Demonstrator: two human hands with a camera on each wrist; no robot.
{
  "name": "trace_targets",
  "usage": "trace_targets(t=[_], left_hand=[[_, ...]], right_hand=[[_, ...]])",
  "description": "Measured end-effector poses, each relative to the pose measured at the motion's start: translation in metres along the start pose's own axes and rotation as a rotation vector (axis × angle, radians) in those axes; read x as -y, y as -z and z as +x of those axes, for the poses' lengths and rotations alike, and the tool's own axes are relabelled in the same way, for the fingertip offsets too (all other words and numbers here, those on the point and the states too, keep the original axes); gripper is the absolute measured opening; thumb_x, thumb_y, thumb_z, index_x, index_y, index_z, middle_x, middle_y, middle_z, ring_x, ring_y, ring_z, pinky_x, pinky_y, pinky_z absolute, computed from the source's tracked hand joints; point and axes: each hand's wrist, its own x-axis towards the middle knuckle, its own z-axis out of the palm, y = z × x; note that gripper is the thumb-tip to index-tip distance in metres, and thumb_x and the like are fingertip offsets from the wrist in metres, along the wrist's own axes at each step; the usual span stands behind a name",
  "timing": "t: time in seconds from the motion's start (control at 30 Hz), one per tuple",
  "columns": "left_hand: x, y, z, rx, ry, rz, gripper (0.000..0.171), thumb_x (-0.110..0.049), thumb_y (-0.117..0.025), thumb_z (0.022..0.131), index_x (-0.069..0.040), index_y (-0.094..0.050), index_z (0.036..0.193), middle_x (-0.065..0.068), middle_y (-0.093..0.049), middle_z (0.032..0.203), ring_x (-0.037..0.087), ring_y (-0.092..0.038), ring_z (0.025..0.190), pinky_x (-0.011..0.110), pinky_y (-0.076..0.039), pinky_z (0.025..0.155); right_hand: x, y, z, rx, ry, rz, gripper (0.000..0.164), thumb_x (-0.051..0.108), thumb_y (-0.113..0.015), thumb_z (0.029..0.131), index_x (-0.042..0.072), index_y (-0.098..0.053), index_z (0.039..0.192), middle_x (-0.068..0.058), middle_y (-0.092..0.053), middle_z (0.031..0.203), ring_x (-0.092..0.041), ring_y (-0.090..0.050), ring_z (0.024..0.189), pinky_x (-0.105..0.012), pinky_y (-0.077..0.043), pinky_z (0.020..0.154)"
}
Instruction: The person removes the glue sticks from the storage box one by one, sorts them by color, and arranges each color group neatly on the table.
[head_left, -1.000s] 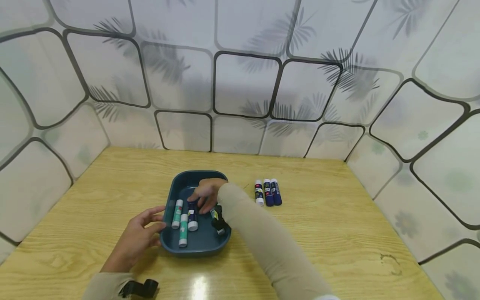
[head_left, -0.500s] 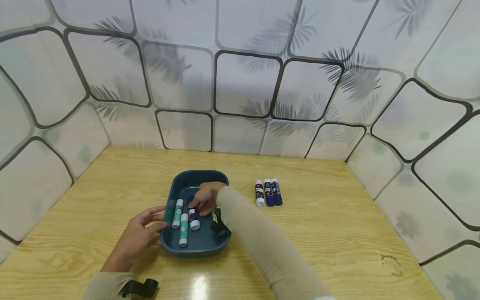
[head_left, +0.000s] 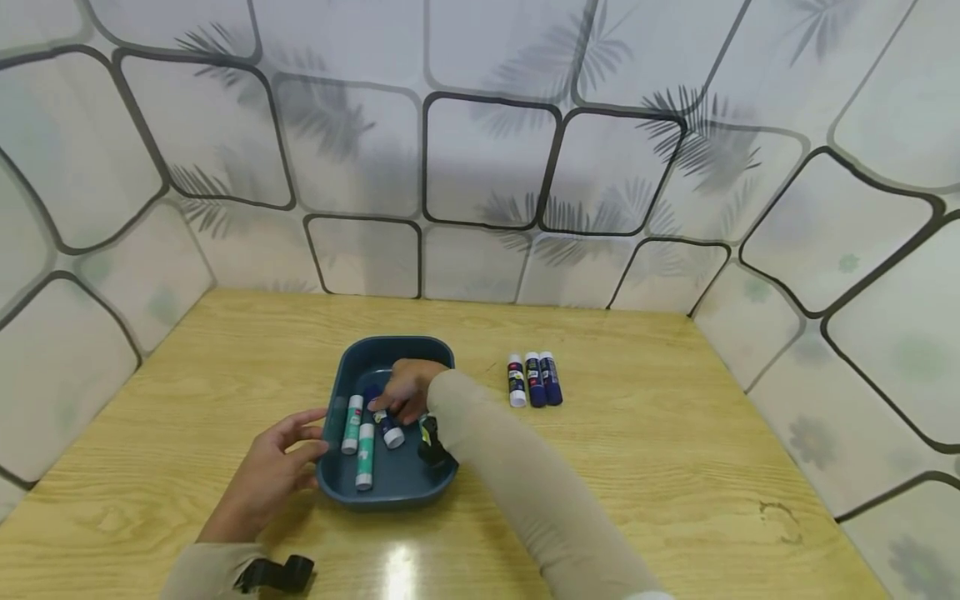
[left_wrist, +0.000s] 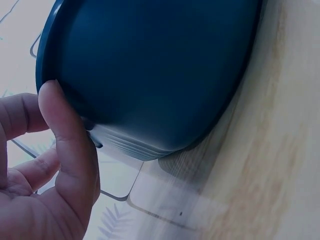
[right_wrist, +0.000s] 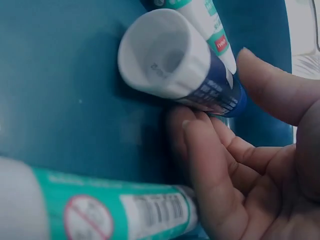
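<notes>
Inspected from beside the table: the right hand (head_left: pixel 408 392) is inside the tray (head_left: pixel 390 502), thumb and fingers pinching a blue glue stick (right_wrist: pixel 202 82) (whether it is clear of the tray floor, I cannot tell). To its left, the left hand (head_left: pixel 273 467) rests with loose fingers against the tray's outer wall. Two green glue sticks (head_left: pixel 364 457) lie just left of the right hand. I judge the step in hand to be handling this stick; the next move calls for a firm pinch, clear of its neighbours.

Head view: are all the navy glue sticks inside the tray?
No, three navy glue sticks lie on the table, right of the tray.
</notes>
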Motion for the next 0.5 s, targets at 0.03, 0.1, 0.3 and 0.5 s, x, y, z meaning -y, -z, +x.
trace_targets(t=[0.03, 0.1, 0.3, 0.5], left_hand=[[0.0002, 0.0001, 0.0001, -0.002, 0.001, 0.002, 0.051, -0.005, -0.052, 0.097, -0.006, -0.038, 0.146, 0.018, -0.042, 0.126, 0.020, -0.054, 0.088, 0.032, -0.053, 0.064], [-0.0004, 0.0001, 0.0006, -0.005, 0.001, 0.006, 0.051, -0.005, -0.052, 0.097, -0.006, -0.039, 0.146, 0.017, -0.042, 0.126, 0.020, -0.053, 0.088, 0.032, -0.053, 0.064], [-0.0023, -0.0002, -0.0007, -0.004, 0.007, 0.008, 0.050, -0.005, -0.051, 0.098, -0.006, -0.039, 0.146, 0.018, -0.043, 0.126, 0.022, -0.054, 0.089, 0.033, -0.053, 0.065], [-0.0023, -0.0004, -0.0014, -0.003, 0.009, 0.005, 0.050, -0.005, -0.051, 0.097, -0.006, -0.038, 0.146, 0.019, -0.043, 0.127, 0.022, -0.055, 0.088, 0.033, -0.053, 0.065]], right_hand=[[0.0004, -0.0008, 0.0003, -0.002, 0.005, -0.009, 0.033, 0.022, -0.077, 0.084, 0.002, -0.058, 0.103, -0.011, -0.061, 0.090, -0.021, -0.063, 0.069, -0.028, -0.053, 0.058], [0.0010, -0.0021, 0.0009, -0.003, 0.014, -0.015, 0.030, 0.018, -0.078, 0.084, 0.002, -0.059, 0.100, -0.012, -0.061, 0.090, -0.021, -0.063, 0.069, -0.029, -0.053, 0.058], [0.0014, -0.0030, 0.0016, -0.008, 0.017, 0.021, 0.033, 0.013, -0.077, 0.083, 0.001, -0.060, 0.108, -0.013, -0.060, 0.094, -0.023, -0.063, 0.075, -0.032, -0.054, 0.063], [0.0001, 0.0001, -0.0010, 0.004, 0.040, 0.075, 0.043, 0.014, -0.076, 0.084, -0.001, -0.057, 0.119, -0.014, -0.061, 0.097, -0.028, -0.063, 0.081, -0.037, -0.056, 0.069]])
